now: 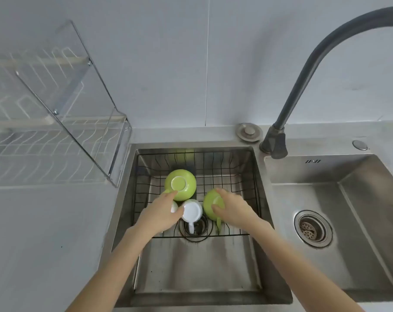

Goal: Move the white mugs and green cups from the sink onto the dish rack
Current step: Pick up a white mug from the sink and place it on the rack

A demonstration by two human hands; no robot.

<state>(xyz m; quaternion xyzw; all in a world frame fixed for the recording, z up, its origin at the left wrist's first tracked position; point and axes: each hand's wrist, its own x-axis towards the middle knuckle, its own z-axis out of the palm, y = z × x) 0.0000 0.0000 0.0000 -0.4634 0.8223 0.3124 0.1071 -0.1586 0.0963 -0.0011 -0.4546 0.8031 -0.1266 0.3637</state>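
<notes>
In the left sink basin (191, 271) a black wire basket (231, 174) holds upturned cups. A green cup (183, 184) lies bottom-up at the basket's left. A white mug (192, 211) sits bottom-up in the middle, handle toward me. My left hand (161, 213) rests over a second white mug (174, 207), mostly hidden beneath it, thumb touching the middle mug. My right hand (232, 207) grips another green cup (211, 204) at the right. The white wire dish rack (44, 149) stands on the counter to the left.
A clear plastic panel (67, 97) leans at the rack's right end, close to the sink's edge. A dark curved faucet (303, 75) rises at the right. A second basin with a drain strainer (312, 228) lies further right. Grey counter (44, 244) fills the near left.
</notes>
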